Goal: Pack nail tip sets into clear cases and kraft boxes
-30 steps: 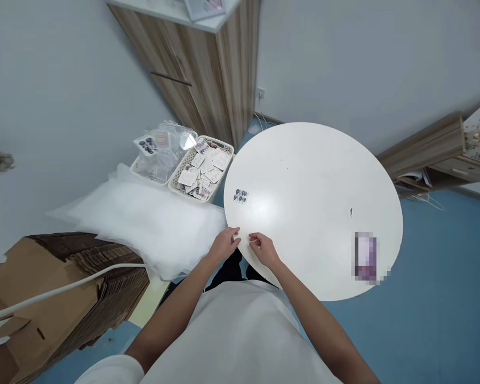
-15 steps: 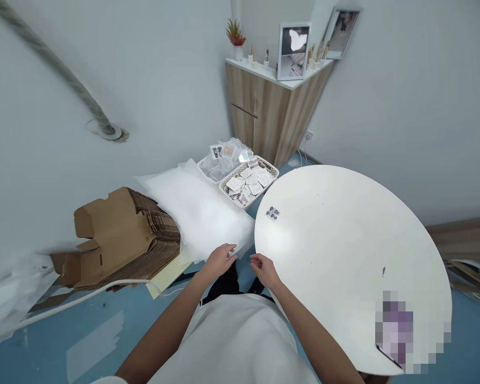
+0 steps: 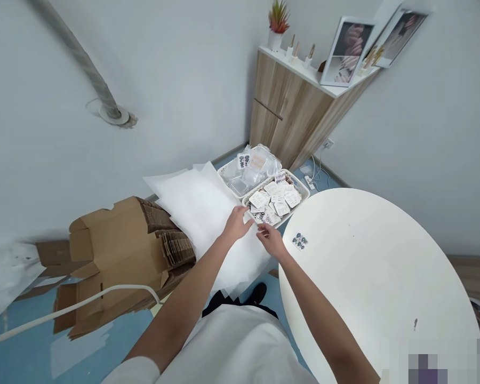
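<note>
Reaching forward, my left hand (image 3: 237,224) is over the stack of white foam sheets (image 3: 202,208), at the near corner of a white basket (image 3: 300,182) full of small white cards (image 3: 280,207). Its thumb and fingers are apart and hold nothing visible. My right hand (image 3: 271,240) is beside it, just in front of the same basket, its fingers loosely bent and nothing seen in them. A second basket (image 3: 231,188) behind holds clear plastic bags (image 3: 250,173). On the round white table (image 3: 368,266) lies a small card with dark oval patterns (image 3: 300,241).
Flattened brown cardboard boxes (image 3: 122,250) are stacked at the left, with a white tube (image 3: 100,294) crossing in front. A wooden corner cabinet (image 3: 292,106) stands behind the baskets, bearing picture frames (image 3: 346,53) and a potted plant (image 3: 278,24). Cables (image 3: 316,173) lie on the floor.
Both hands have moved forward, away from my body, up to the near edge of the card basket. The view has shifted, so the baskets and table appear farther right.
</note>
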`<action>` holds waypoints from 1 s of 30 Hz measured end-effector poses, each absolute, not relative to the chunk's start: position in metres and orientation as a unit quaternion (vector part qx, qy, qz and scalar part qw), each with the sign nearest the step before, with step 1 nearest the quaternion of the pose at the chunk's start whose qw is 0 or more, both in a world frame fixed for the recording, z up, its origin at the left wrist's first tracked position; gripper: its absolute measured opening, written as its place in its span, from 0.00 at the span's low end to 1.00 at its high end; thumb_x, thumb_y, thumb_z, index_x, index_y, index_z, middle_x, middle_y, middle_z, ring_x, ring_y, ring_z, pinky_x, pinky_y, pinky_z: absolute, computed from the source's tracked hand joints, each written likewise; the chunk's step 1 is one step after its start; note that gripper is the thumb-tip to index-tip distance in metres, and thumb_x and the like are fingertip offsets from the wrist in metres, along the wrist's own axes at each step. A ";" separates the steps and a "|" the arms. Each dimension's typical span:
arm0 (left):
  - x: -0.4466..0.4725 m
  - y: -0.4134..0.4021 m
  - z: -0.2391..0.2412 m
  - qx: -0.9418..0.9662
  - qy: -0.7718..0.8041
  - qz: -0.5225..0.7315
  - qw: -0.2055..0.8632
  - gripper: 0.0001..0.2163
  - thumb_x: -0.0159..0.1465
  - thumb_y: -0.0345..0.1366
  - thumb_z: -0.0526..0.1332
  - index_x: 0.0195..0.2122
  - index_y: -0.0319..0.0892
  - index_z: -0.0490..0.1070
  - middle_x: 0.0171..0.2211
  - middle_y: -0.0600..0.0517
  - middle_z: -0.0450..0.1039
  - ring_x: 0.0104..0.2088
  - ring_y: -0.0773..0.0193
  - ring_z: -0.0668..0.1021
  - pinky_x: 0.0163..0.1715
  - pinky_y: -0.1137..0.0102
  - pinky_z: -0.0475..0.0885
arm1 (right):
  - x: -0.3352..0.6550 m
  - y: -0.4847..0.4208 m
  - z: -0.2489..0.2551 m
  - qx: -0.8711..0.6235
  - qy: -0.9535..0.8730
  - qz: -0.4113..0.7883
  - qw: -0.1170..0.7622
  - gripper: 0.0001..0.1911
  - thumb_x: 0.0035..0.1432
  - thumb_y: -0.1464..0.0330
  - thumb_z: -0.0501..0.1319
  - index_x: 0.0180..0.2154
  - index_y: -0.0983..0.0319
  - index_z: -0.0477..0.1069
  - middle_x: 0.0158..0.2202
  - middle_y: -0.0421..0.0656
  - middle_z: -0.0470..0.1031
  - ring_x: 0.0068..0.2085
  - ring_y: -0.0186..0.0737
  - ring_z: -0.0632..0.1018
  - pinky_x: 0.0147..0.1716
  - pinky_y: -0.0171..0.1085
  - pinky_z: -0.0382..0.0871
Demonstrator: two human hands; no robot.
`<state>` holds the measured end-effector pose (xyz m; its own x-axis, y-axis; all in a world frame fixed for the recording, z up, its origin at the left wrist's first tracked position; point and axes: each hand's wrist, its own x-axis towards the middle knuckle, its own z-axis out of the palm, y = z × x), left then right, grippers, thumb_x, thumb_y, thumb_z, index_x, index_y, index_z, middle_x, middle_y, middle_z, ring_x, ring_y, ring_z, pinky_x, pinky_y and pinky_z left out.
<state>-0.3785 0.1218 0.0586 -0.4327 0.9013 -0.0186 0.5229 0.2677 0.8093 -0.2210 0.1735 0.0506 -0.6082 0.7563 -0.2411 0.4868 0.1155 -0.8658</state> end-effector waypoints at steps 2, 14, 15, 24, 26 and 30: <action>-0.402 0.150 0.054 0.418 0.770 0.422 0.232 0.22 0.52 0.36 0.60 0.50 0.41 0.62 0.48 0.43 0.61 0.43 0.58 0.71 0.44 0.63 0.66 | -0.245 0.193 0.052 -0.444 -0.728 0.503 0.140 0.16 0.48 0.66 0.57 0.42 0.60 0.67 0.39 0.45 0.71 0.34 0.36 0.73 0.36 0.40 0.68; -0.531 0.230 0.007 0.299 0.786 0.456 0.290 0.21 0.57 0.30 0.53 0.53 0.41 0.59 0.57 0.47 0.56 0.58 0.60 0.56 0.57 0.64 0.49 | -0.385 0.267 0.036 -0.365 -0.711 0.582 0.151 0.27 0.48 0.64 0.58 0.52 0.52 0.58 0.56 0.44 0.55 0.52 0.43 0.63 0.46 0.44 0.63; -0.535 0.233 0.003 0.302 0.779 0.460 0.301 0.21 0.58 0.31 0.52 0.54 0.41 0.59 0.57 0.47 0.56 0.58 0.60 0.58 0.57 0.64 0.51 | -0.392 0.270 0.032 -0.359 -0.712 0.585 0.146 0.28 0.48 0.64 0.59 0.53 0.52 0.57 0.57 0.44 0.53 0.52 0.43 0.63 0.47 0.44 0.63; -0.538 0.236 -0.007 0.234 0.744 0.529 0.334 0.14 0.59 0.33 0.54 0.46 0.38 0.67 0.48 0.45 0.67 0.49 0.61 0.69 0.50 0.65 0.59 | -0.411 0.281 0.005 -0.351 -0.708 0.586 0.176 0.28 0.45 0.62 0.62 0.50 0.58 0.62 0.56 0.46 0.55 0.52 0.47 0.65 0.47 0.49 0.61; -0.536 0.234 -0.004 0.218 0.751 0.531 0.327 0.14 0.58 0.34 0.55 0.46 0.38 0.67 0.46 0.45 0.68 0.46 0.62 0.71 0.48 0.65 0.62 | -0.405 0.279 0.007 -0.363 -0.710 0.574 0.185 0.25 0.45 0.63 0.63 0.48 0.59 0.65 0.54 0.46 0.59 0.50 0.45 0.67 0.47 0.48 0.61; -0.526 0.227 0.005 0.189 0.773 0.510 0.326 0.18 0.55 0.35 0.58 0.48 0.39 0.65 0.46 0.44 0.67 0.41 0.62 0.73 0.44 0.66 0.65 | -0.390 0.271 0.016 -0.386 -0.709 0.550 0.214 0.18 0.46 0.64 0.61 0.42 0.60 0.70 0.47 0.45 0.68 0.45 0.40 0.70 0.47 0.45 0.62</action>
